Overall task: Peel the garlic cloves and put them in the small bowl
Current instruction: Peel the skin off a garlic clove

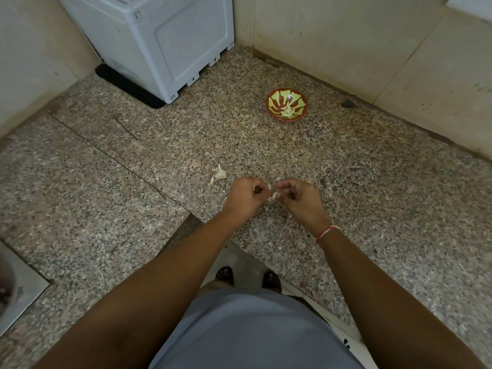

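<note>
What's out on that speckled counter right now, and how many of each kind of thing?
Red and green patterned small bowl holding pale peeled garlic: 1
Loose garlic pieces lying on the speckled granite counter: 2 (the larger, the smaller)
Garlic clove pinched between the left hand and right hand: 1
White plastic appliance in the corner: 1
Total: 5

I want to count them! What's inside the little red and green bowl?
The small red and green bowl holds a little heap of pale peeled garlic cloves. Any cloves underneath are covered, so they cannot be counted.
</note>
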